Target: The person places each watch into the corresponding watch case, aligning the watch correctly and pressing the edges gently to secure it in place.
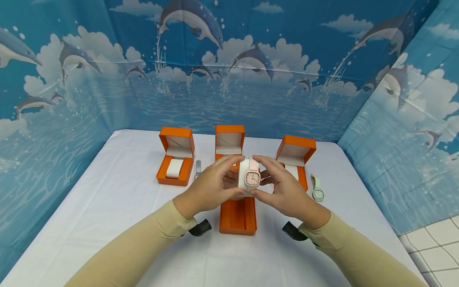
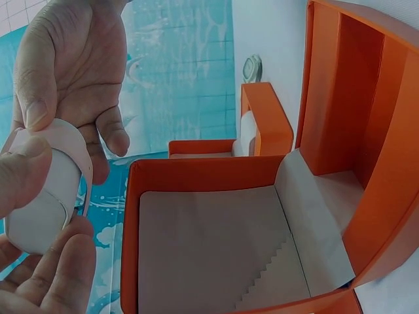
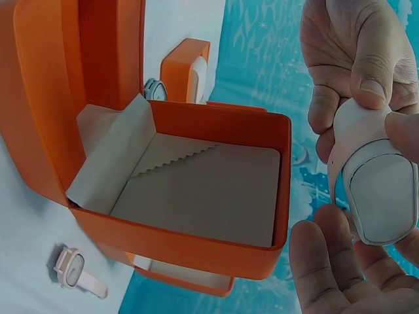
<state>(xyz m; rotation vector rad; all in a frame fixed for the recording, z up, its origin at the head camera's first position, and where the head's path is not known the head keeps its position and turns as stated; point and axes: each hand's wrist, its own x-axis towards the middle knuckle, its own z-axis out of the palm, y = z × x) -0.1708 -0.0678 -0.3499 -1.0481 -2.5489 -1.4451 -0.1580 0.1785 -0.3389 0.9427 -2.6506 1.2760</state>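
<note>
In front of me, both hands hold a pink watch (image 1: pixel 252 178) and a white watch cushion (image 1: pixel 243 174), its square dial facing me. My left hand (image 1: pixel 209 185) grips the cushion's left side, thumb below and fingers above. From the other side my right hand (image 1: pixel 285 189) pinches the watch, its thumb near the lower strap. The wrist views show the pale strap (image 2: pixel 75 140) looped over the cushion with a gap on one side. Just below the hands stands an open orange watch box (image 1: pixel 238 217), its inner lid lined in off-white (image 3: pixel 203 190).
Behind stand three more open orange boxes: a left one (image 1: pixel 175 181) with a white cushion (image 1: pixel 175 168), a middle one (image 1: pixel 230 128) partly hidden by the hands, and a right one (image 1: pixel 308 143). A green watch (image 1: pixel 318 191) lies at right, a grey-blue watch (image 1: pixel 198 165) at left.
</note>
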